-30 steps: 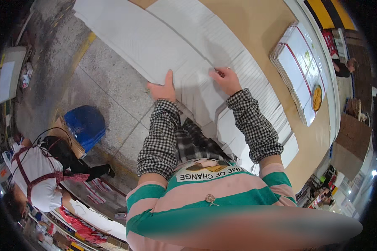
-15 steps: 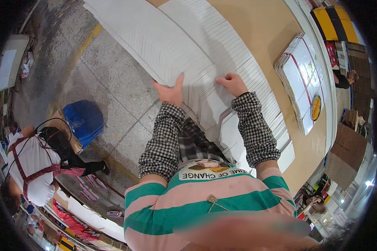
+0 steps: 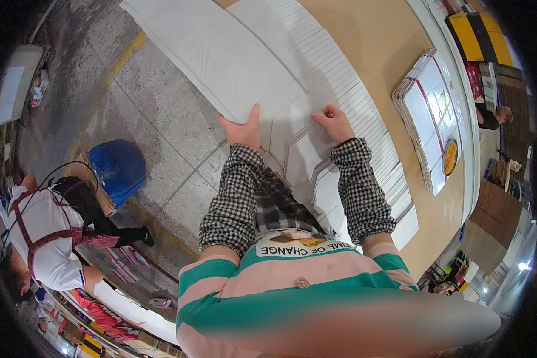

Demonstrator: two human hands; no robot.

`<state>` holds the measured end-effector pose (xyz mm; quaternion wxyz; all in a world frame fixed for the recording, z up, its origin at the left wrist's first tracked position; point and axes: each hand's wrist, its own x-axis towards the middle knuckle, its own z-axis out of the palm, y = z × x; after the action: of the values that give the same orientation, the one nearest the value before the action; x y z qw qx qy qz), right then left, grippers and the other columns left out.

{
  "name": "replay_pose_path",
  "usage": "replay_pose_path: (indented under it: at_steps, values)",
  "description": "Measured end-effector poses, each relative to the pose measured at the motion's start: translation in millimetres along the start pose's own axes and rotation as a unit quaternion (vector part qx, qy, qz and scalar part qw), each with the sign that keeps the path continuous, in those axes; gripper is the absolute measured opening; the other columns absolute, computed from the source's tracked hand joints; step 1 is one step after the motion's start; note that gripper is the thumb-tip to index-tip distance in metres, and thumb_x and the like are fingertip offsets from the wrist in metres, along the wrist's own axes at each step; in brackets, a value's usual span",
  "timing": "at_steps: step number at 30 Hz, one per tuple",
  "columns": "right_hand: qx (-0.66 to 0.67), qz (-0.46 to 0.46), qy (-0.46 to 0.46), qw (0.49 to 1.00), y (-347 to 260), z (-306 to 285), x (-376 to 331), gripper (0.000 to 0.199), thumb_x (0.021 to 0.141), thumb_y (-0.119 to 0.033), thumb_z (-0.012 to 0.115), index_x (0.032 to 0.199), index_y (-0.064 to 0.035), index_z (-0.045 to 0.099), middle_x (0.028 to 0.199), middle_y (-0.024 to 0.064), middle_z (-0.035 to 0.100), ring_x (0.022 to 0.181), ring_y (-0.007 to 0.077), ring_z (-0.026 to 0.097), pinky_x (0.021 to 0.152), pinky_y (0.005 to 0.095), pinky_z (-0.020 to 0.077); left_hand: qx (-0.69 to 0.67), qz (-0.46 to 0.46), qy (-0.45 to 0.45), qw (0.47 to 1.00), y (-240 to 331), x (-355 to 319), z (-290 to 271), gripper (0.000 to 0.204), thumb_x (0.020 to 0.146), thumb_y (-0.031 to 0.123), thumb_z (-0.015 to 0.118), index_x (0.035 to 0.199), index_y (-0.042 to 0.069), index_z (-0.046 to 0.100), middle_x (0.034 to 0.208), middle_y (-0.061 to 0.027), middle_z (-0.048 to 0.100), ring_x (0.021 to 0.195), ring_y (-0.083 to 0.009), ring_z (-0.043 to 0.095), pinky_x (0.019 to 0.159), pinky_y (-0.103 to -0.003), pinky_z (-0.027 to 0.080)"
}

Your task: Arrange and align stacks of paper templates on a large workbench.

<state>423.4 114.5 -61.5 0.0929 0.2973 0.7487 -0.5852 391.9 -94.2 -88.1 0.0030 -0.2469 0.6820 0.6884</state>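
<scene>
Overlapping white cardboard sheets (image 3: 221, 65) fan out in front of me, running from the far left toward my body. My left hand (image 3: 242, 132) is at their near left corner, thumb on top and fingers around the edge. My right hand (image 3: 335, 125) is just right of the sheets' near edge, its fingers curled into a pinch. Whatever is between those fingertips, if anything, is too small to make out. Beneath and to the right, a second row of white folded sheets (image 3: 334, 65) lies stepped, its edges showing as many lines.
The tan tabletop (image 3: 388, 36) carries a strapped bundle of white flat cartons (image 3: 426, 113) on the right. A blue plastic seat (image 3: 119, 173) stands on the floor to the left, near a person (image 3: 48, 232) in a white top. Another person (image 3: 492, 116) is at far right.
My right hand has shifted slightly right, its fingertips a little farther from the upper sheets' edge. My left hand stays at the corner. The person at left has changed posture.
</scene>
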Motion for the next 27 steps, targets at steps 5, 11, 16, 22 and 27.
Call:
replay_pose_path:
  at_steps: [5,11,16,22,27]
  values:
    - [-0.005,-0.029,-0.056,0.998,4,-3,5,0.026,0.074,-0.02,0.064,0.067,-0.0023,0.046,0.062,-0.0039,0.039,0.061,0.0056,0.036,0.053,0.0229,0.0316,0.013,0.009,0.014,1.0,-5,2,0,0.093,0.067,0.025,0.074,0.13,-0.006,0.013,0.123,-0.0224,0.04,0.112,-0.0272,0.044,0.093,-0.034,0.036]
    - [-0.114,-0.072,-0.073,0.988,8,-5,13,0.03,0.076,-0.02,0.062,0.065,-0.0033,0.039,0.06,-0.0034,0.034,0.059,0.0069,0.033,0.051,0.0242,0.03,0.053,0.043,0.015,0.998,-12,6,-1,0.092,0.066,0.025,0.074,0.13,-0.007,0.015,0.122,-0.0231,0.042,0.111,-0.0278,0.045,0.093,-0.034,0.036]
    - [-0.123,-0.063,-0.093,0.986,7,-8,11,0.03,0.077,-0.02,0.061,0.066,-0.0033,0.038,0.06,-0.0025,0.034,0.059,0.0074,0.033,0.052,0.0237,0.0311,0.075,0.003,0.011,0.997,-1,2,-2,0.093,0.066,0.027,0.074,0.13,-0.006,0.015,0.122,-0.0233,0.041,0.111,-0.028,0.044,0.093,-0.034,0.036]
    - [-0.118,-0.058,-0.099,0.986,11,-9,13,0.029,0.077,-0.02,0.061,0.069,-0.0022,0.04,0.062,-0.0015,0.035,0.061,0.008,0.034,0.054,0.0241,0.0318,0.098,-0.004,0.017,0.995,1,2,-4,0.094,0.065,0.027,0.074,0.131,-0.006,0.015,0.123,-0.0231,0.04,0.113,-0.0285,0.043,0.094,-0.035,0.036]
    - [-0.152,-0.076,-0.096,0.981,15,-11,16,0.029,0.076,-0.021,0.061,0.07,-0.0009,0.041,0.062,-0.0011,0.036,0.061,0.0083,0.035,0.054,0.0246,0.0323,0.068,0.016,0.009,0.998,2,1,-3,0.096,0.065,0.028,0.074,0.131,-0.006,0.013,0.126,-0.0239,0.037,0.115,-0.0283,0.041,0.095,-0.035,0.035]
